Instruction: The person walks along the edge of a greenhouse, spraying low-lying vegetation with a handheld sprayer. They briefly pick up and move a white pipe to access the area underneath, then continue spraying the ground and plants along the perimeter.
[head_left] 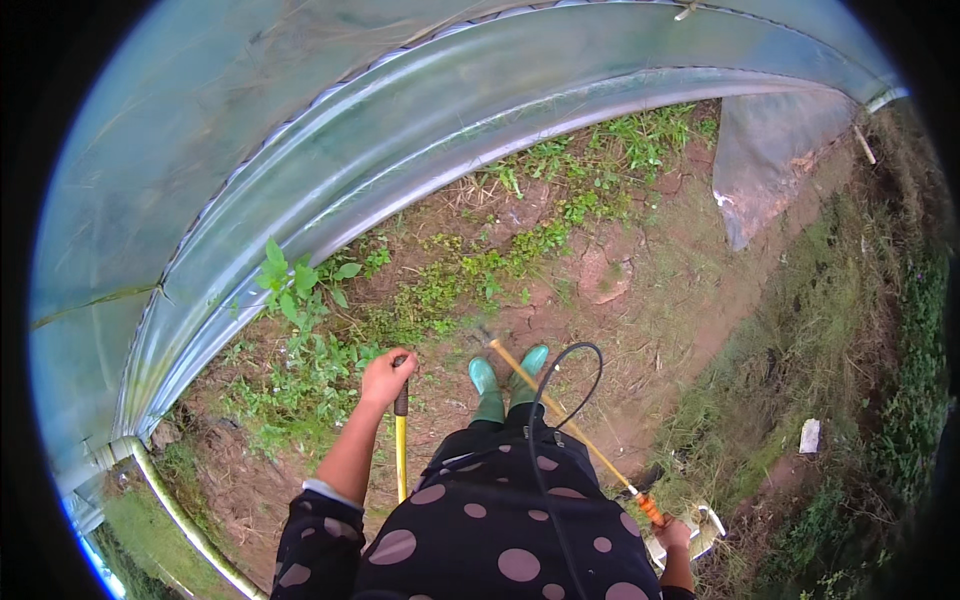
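Observation:
My left hand is closed around the black grip of a yellow lever that runs down beside my left hip. At lower right, my right hand grips the orange handle of a spray wand. The wand's thin yellow tube slants up and left across my legs, its tip just above my green rubber boots. A faint haze shows by the tip. A black hose loops in front of my dark spotted top and passes down over it; its lower end is hidden.
Clear plastic sheeting curves across the left and top, with a pale pipe at lower left. Leafy weeds grow along its foot. A loose sheet flap hangs at upper right. White plastic lies beside my right hand; a white scrap lies farther right.

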